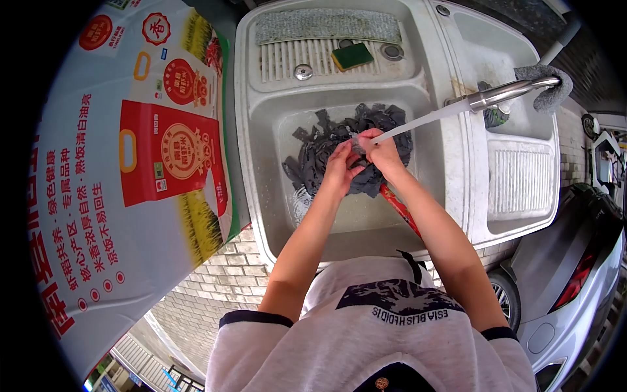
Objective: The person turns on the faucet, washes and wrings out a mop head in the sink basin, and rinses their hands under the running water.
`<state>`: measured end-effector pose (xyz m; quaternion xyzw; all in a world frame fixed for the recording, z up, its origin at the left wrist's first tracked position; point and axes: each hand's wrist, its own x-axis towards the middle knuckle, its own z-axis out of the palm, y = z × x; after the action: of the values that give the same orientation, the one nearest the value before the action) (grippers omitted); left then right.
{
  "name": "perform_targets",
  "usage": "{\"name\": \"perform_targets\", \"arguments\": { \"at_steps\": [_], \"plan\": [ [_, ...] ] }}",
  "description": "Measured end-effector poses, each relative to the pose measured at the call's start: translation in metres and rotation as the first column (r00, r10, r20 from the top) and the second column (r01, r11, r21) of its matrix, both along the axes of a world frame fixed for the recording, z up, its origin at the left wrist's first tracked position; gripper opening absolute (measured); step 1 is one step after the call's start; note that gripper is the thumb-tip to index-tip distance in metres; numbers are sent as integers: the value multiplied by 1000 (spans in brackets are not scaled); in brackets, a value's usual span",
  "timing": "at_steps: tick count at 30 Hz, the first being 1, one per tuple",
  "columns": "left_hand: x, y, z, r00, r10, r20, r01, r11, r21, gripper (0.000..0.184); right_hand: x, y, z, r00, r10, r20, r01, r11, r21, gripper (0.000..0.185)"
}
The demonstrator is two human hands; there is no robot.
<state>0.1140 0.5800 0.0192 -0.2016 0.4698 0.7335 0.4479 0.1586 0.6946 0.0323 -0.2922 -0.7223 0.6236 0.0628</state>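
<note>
A wet heap of dark grey cloth lies in the sink basin, in shallow cloudy water. My left hand and my right hand meet over the heap, fingers curled in on a small gathered bit of the cloth. A stream of water runs from the metal faucet on the right and lands at my right fingers. Just below the right wrist, a red patterned strip leans in the basin, partly covered by my forearm.
A green and yellow sponge sits on the ribbed ledge behind the basin, near a metal drain cap. A grey cloth hangs over the faucet. A large printed banner stands at left; a silver car is at right.
</note>
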Motion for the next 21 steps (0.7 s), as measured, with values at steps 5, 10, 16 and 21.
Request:
{"name": "perform_targets", "arguments": {
  "at_steps": [5,10,16,21],
  "plan": [
    [6,-8,-112,983,-80,-166,102,986,130,19,10,-57,13,950,250,188,-304,882,361,15],
    [26,8,-50,998,-53,-44,45,986,-163,23,14,-22,-22,950,164,264,-293,758,583,16],
    [19,-8,-79,991,62,116,-74,992,103,22,15,-61,-3,981,191,30,-180,838,515,17],
    [17,-5,-63,972,49,231,-49,999,-6,24,6,-58,3,966,240,96,-252,799,545,15]
  ]
}}
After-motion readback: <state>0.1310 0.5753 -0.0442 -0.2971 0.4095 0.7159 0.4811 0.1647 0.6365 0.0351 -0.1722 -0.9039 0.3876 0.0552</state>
